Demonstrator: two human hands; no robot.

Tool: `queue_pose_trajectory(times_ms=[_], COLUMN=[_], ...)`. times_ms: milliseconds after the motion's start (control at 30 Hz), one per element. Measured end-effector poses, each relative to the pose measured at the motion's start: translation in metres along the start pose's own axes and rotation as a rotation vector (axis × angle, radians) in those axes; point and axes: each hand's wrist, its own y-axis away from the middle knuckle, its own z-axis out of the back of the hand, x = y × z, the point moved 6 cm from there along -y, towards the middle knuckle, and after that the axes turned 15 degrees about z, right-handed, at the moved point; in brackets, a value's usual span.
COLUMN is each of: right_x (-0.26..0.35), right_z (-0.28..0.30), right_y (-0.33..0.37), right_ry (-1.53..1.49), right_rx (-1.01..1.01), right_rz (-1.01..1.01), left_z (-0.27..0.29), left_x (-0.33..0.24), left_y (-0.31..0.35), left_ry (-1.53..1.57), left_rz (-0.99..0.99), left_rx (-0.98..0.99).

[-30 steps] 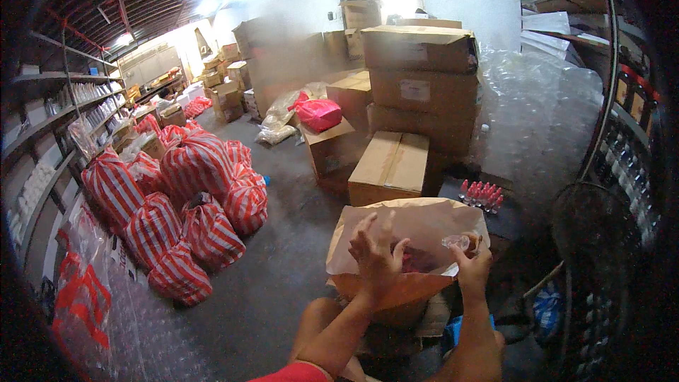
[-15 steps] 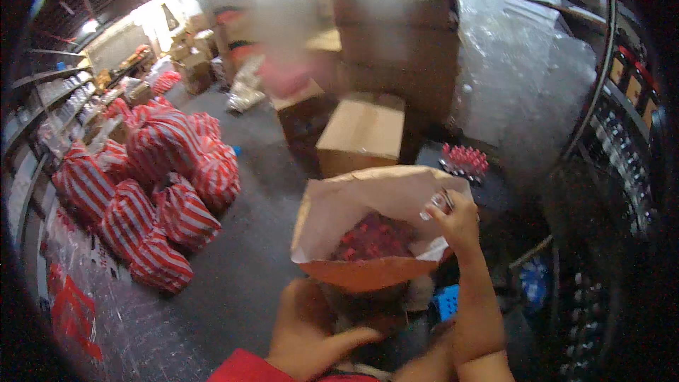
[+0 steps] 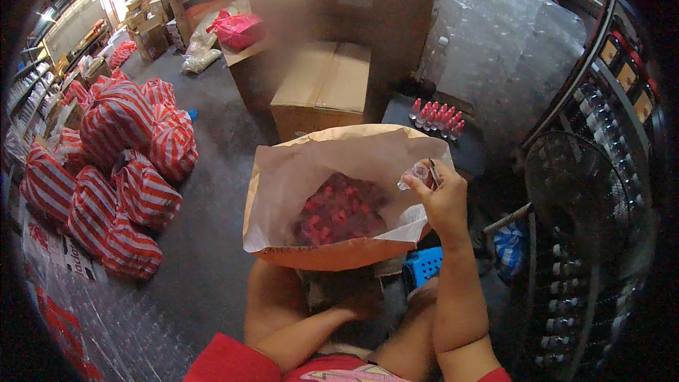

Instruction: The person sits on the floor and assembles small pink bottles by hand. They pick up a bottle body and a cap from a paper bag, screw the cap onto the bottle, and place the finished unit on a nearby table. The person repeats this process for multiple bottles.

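Observation:
In front of me stands a large brown paper sack (image 3: pixel 332 253) with its mouth wide and a pale inner lining. Inside it lies a heap of small dark red and pink pieces (image 3: pixel 339 212). At the sack's right rim, my right hand (image 3: pixel 445 201) is closed in a pinch on a small clear bottle (image 3: pixel 417 172); whether it holds more than one I cannot tell. Low under the sack's front, my left hand (image 3: pixel 362 305) reaches into shadow, its fingers hidden. Several small clear bottles with pink-red tops (image 3: pixel 437 119) stand in rows on a dark surface (image 3: pixel 403 110) beyond the sack.
Red-and-white striped bags (image 3: pixel 117 124) are piled on the left. A cardboard box (image 3: pixel 322 85) stands behind the sack, with a pink bag (image 3: pixel 237 30) beyond. At right are a blue perforated crate (image 3: pixel 424 265), a dark fan (image 3: pixel 573 184) and racks of bottles (image 3: pixel 598 117).
My view has shifted, so the sack appears farther left and higher. My left hand has moved in under the sack. The right hand still pinches the clear bottle near the rim.

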Motion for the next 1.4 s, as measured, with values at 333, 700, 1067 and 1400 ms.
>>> queue_pose_trajectory(times_ms=[333, 700, 1067, 1400], right_x=[0.005, 0.012, 0.015, 0.014], right_z=[-0.001, 0.000, 0.002, 0.000], right_y=[0.004, 0.006, 0.006, 0.007], right_ry=[-0.089, -0.079, -0.088, -0.101], right_rx=[-0.056, -0.023, -0.032, -0.024], right_rz=[-0.033, -0.056, -0.059, -0.081], left_z=[0.004, 0.020, -0.032, -0.028], left_x=[0.003, -0.001, 0.005, 0.005], left_y=[0.000, 0.005, -0.002, -0.001], left_ry=[0.014, 0.056, -0.351, -0.323], left_rz=[-0.008, 0.017, -0.004, 0.023], left_rx=[-0.122, -0.232, -0.533, -0.499])
